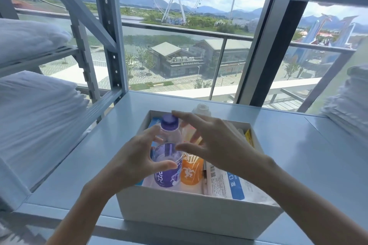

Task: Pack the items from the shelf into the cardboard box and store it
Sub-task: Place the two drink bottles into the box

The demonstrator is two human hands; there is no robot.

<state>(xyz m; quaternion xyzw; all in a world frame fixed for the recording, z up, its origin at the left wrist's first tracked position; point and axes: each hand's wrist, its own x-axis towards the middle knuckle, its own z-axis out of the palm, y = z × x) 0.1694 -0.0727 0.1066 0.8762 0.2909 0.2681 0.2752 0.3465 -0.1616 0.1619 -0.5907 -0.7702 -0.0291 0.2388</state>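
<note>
Left hand (135, 161) cupped round purple-capped bottle (169, 177), grip or mere touch unclear. Loose hold could tip it onto orange bottle (191, 173). Bottle upright in cardboard box (199, 213) on shelf (298, 155), clear plastic, purple label. Right hand (219, 145) spread, fingertip at cap, holding nothing.

Label on purple bottle (168, 174), print on white packet (222, 184), illegible

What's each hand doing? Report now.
Left hand: fingers curled round the purple bottle.
Right hand: open, fingers spread over the bottle.
</note>
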